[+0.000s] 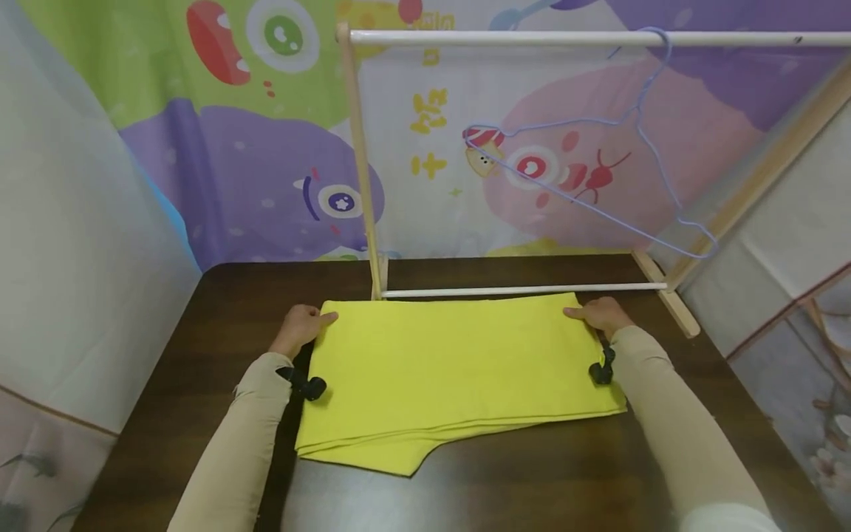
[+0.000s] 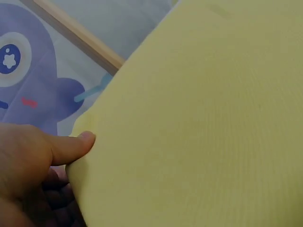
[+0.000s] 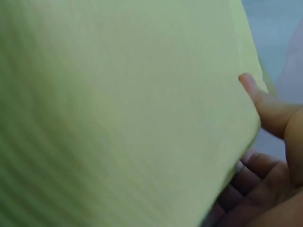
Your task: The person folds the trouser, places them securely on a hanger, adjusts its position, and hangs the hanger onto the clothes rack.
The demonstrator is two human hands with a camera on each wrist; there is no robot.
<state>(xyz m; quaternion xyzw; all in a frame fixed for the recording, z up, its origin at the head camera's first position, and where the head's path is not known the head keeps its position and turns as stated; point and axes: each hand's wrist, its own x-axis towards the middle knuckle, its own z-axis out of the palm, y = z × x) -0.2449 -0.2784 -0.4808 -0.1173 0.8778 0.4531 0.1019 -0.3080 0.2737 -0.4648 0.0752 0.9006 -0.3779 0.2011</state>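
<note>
Yellow trousers (image 1: 459, 362), folded into a wide layered rectangle, lie over the dark wooden table, with a pointed flap jutting from the near left edge. My left hand (image 1: 302, 327) pinches the far left corner; in the left wrist view its thumb (image 2: 73, 149) presses on top while the fingers curl beneath the cloth. At the far right corner my right hand (image 1: 601, 316) grips the trousers the same way, thumb (image 3: 251, 87) above and fingers below. Cloth fills most of both wrist views. The cloth hides the fingertips of both hands.
Behind the trousers stands a wooden rack with a white top rail (image 1: 532, 38) and a lower white bar (image 1: 525, 291). A blue wire hanger (image 1: 598, 210) hangs from the top rail. A cartoon-printed curtain (image 1: 266, 155) covers the back. The brown table (image 1: 505, 488) extends toward me.
</note>
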